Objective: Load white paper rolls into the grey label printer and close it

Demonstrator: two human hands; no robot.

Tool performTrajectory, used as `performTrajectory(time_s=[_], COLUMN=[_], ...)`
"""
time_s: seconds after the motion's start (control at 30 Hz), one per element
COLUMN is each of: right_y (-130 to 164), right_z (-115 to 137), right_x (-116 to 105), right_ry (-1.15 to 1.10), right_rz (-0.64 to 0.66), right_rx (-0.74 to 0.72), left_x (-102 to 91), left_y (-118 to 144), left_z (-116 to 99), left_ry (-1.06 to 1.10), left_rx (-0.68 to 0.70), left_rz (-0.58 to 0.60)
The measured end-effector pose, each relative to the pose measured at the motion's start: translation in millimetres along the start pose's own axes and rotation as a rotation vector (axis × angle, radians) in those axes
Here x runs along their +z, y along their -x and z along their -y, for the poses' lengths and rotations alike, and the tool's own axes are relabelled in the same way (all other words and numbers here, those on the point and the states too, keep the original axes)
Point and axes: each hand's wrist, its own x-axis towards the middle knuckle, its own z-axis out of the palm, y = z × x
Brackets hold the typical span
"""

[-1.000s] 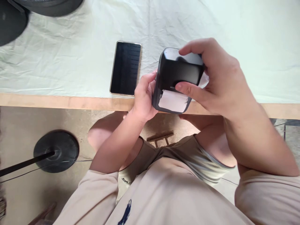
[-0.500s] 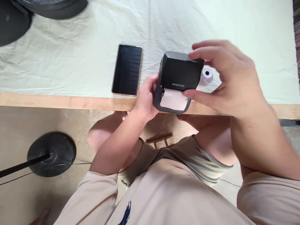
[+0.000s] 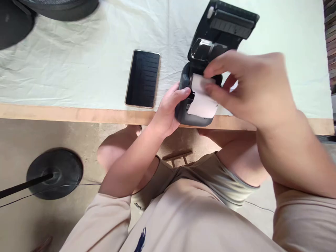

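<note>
I have a wide table (image 3: pixel 78 113) in front of me, draped in a pale, creased cloth (image 3: pixel 78 59), with its bare wooden edge running across the view and my knees below it. At the near edge sits the small dark label printer (image 3: pixel 183 115), and the big change is its lid (image 3: pixel 225 24): half a second ago it was shut over the body, and now it stands swung right back, with the roller and the inside of the compartment showing. That tells me the paper bay is reachable, so I judge the work has moved from opening the case to handling the roll. My left hand (image 3: pixel 168 112) is curled around the printer's left side, thumb on the top rim, steadying it. My right hand (image 3: pixel 252 87) has come in over the open bay, thumb and forefinger closed lightly on the white paper (image 3: pixel 202 101) that lies across the front of the body; the other fingers are loosely spread. The motion blur keeps me from saying how firm that pinch is. A dark phone (image 3: pixel 143 78) lies face up just left of the printer, apart from it.
</note>
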Motion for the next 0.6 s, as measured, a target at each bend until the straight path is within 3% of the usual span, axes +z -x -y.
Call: performTrajectory(time_s=[0.07,0.17,0.3,0.33,0.4,0.43,0.47,0.53,0.6], right_y=[-1.0,-7.0,-10.6,-7.7,4.0,12.5,22.3,43.2,62.0], right_z=[-11.1,-19.7,-4.2,-1.9,-10.1,-22.3,-39.5,-82.6,-124.2], right_x=[4.5,7.0,-13.3,-19.2,-24.8,-23.4,-19.2,-3.7,16.9], right_ry=[0.169,0.244,-0.023,-0.15,-0.439,-0.577,-0.729,-0.859,-0.808], right_rz=[0.142,0.186,0.156,0.087,-0.17,-0.364,-0.479,-0.471,-0.471], right_rx=[-0.012,-0.006,0.073,0.101,0.172,0.246,0.284,0.496,0.584], left_x=[-0.2,0.7,0.1,-0.5,-1.5,-1.7,-1.6,-0.5,1.5], left_y=[0.4,1.3,1.5,1.4,1.0,0.9,0.7,0.6,0.6], left_z=[0.5,0.7,1.0,0.8,-0.1,-0.9,-1.9,-3.7,-4.9], left_ry=[0.003,0.026,0.063,0.064,0.047,0.036,0.025,0.011,0.014], left_rx=[0.018,0.031,0.029,0.032,0.031,0.025,0.021,0.021,0.029], left_rz=[0.008,0.008,0.016,0.015,-0.001,-0.013,-0.026,-0.045,-0.047])
